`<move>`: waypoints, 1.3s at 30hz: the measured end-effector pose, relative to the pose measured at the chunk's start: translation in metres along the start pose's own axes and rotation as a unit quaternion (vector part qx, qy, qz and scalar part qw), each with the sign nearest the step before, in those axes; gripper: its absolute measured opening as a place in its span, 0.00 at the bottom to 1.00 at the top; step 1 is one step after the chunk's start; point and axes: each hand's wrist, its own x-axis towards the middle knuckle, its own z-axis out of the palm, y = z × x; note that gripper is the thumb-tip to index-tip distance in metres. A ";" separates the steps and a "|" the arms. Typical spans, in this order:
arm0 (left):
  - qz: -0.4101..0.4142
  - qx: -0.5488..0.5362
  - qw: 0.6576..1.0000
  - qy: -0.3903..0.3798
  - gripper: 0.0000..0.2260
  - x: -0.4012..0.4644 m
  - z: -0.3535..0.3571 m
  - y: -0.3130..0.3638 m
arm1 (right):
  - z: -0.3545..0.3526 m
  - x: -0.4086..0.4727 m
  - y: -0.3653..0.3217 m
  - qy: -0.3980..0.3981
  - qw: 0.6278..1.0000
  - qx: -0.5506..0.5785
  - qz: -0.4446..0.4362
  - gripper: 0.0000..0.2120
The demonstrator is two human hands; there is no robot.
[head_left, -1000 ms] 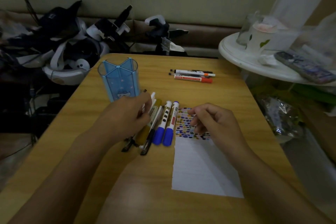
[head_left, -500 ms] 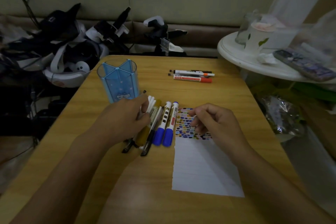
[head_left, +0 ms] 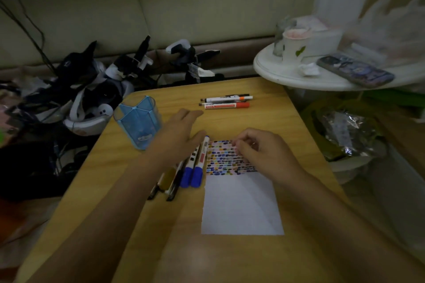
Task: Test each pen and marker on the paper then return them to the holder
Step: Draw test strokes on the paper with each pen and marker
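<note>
A white paper (head_left: 241,204) lies on the wooden table (head_left: 287,135), its top strip covered in coloured marks. A row of pens and markers (head_left: 190,167), two with blue caps, lies left of it. My left hand (head_left: 177,131) stretches above that row with straight fingers, pointing toward three pens (head_left: 226,101) at the far edge, and holds nothing. My right hand (head_left: 259,149) rests with curled fingers on the marked strip; I see no pen in it. The blue see-through holder (head_left: 138,122) stands empty at the left.
A white round side table (head_left: 287,76) with a cup (head_left: 295,45) and a phone (head_left: 355,72) overhangs the far right corner. Dark gear and cables (head_left: 76,89) pile up beyond the left edge. A foil bag (head_left: 345,131) sits to the right.
My left hand has lifted off the row of pens, opened out and moved forward toward the far pens. My right hand has stayed on the paper.
</note>
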 end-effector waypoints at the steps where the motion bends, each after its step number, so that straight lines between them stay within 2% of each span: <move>1: 0.006 0.013 1.000 -0.018 0.25 0.016 0.003 0.004 | -0.003 0.001 0.002 -0.002 1.000 -0.028 -0.008 0.06; 3: 0.000 0.037 0.998 -0.053 0.26 0.045 0.008 0.013 | -0.011 0.003 0.005 -0.012 0.997 -0.079 -0.018 0.08; 8: -0.064 0.062 0.992 -0.095 0.30 0.097 0.024 0.025 | -0.032 0.005 0.015 -0.088 0.972 -0.213 -0.046 0.26; 11: -0.075 0.053 0.990 -0.106 0.30 0.110 0.032 0.029 | -0.045 0.002 0.025 -0.137 0.956 -0.251 -0.067 0.33; 14: -0.063 0.093 0.988 -0.109 0.28 0.117 0.041 0.028 | -0.047 -0.001 0.031 -0.153 0.948 -0.267 -0.084 0.37; 19: -0.063 0.115 0.984 -0.117 0.29 0.119 0.052 0.020 | -0.040 -0.001 0.031 -0.185 0.940 -0.274 -0.090 0.38; 27: -0.032 0.167 0.983 -0.063 0.23 0.121 0.051 0.020 | -0.036 0.002 0.037 -0.174 0.936 -0.292 -0.089 0.32; 31: -0.012 0.174 0.982 -0.076 0.19 0.123 0.052 0.026 | -0.037 0.005 0.034 -0.192 0.930 -0.301 -0.085 0.28; 39: -0.020 0.174 0.980 -0.099 0.14 0.124 0.060 0.033 | -0.036 0.008 0.036 -0.182 0.940 -0.281 -0.072 0.29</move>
